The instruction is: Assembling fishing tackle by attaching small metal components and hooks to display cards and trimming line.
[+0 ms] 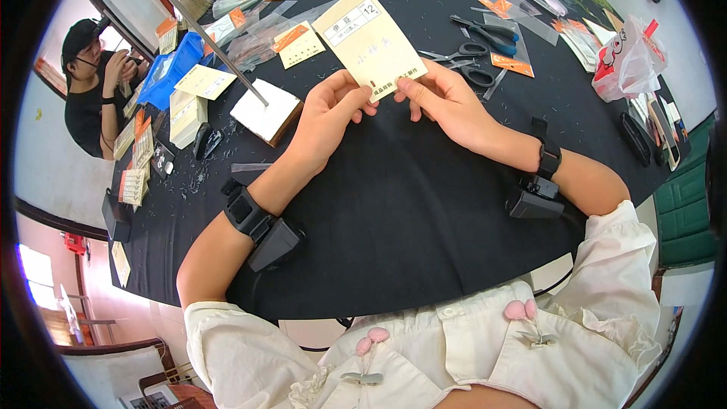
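Currently both hands pinch the near edge of a cream paper envelope (369, 42), held flat over the black table (424, 204): left hand (327, 115) at its left corner, right hand (447, 102) at its right (fingers grasping, not clenched). Step looks like aligning or checking it; next move likely needs the steady two-point grip. Scissors (473, 53) lie just right.

The thumbs of the left hand (327, 110) and the right hand (447, 100) cover the bottom edge of the paper envelope (369, 40). Left of the envelope, a person (95, 87) is cut off by the round picture rim. Right of the envelope, the scissors (473, 60) partly hide under each other, and small packets far behind it are too blurry to tell
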Available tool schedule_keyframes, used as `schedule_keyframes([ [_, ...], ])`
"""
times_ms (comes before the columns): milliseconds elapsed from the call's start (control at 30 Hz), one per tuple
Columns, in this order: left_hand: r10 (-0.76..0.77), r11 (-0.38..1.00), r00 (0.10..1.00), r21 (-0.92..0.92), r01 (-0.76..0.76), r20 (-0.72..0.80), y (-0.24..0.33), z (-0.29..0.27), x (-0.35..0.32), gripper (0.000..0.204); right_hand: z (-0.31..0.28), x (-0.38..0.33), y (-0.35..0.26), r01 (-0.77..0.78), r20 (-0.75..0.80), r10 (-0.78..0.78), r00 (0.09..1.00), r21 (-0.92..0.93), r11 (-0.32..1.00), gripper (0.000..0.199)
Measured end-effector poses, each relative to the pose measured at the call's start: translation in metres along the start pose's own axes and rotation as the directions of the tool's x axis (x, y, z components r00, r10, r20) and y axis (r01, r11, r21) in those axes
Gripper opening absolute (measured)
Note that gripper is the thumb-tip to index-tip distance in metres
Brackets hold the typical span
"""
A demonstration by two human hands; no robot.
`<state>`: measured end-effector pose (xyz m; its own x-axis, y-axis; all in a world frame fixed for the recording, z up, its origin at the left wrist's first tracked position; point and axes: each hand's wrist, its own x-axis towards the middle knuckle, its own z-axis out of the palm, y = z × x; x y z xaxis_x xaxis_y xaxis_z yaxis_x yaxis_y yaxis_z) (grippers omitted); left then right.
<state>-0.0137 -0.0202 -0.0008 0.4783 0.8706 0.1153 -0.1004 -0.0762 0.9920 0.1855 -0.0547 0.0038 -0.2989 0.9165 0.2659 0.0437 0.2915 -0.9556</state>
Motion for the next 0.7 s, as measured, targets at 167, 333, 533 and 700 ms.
schedule_keyframes([
  [167,0.045,0.999,0.996,-0.018,-0.046,-0.078,-0.0007,0.0020,-0.0012,0.017,0.0002,-0.0004,-0.0005,-0.010,-0.009,0.010,1.000,-0.014,1.000,0.028],
  [333,0.020,0.993,0.998,-0.119,-0.028,-0.064,0.0004,-0.0002,0.0002,0.018,-0.0006,0.0008,0.0030,-0.021,-0.005,0.021,1.000,-0.014,1.000,0.029],
  [533,-0.008,0.988,0.997,-0.155,-0.004,-0.075,0.0028,0.0033,-0.0006,0.021,-0.0012,0.0004,0.0041,-0.028,-0.015,0.027,1.000,-0.011,1.000,0.032],
  [700,-0.019,0.994,0.999,-0.107,0.015,-0.034,0.0029,0.0023,-0.0014,0.025,-0.0004,-0.0007,-0.0002,-0.033,-0.032,0.033,0.999,0.003,0.999,0.027],
])
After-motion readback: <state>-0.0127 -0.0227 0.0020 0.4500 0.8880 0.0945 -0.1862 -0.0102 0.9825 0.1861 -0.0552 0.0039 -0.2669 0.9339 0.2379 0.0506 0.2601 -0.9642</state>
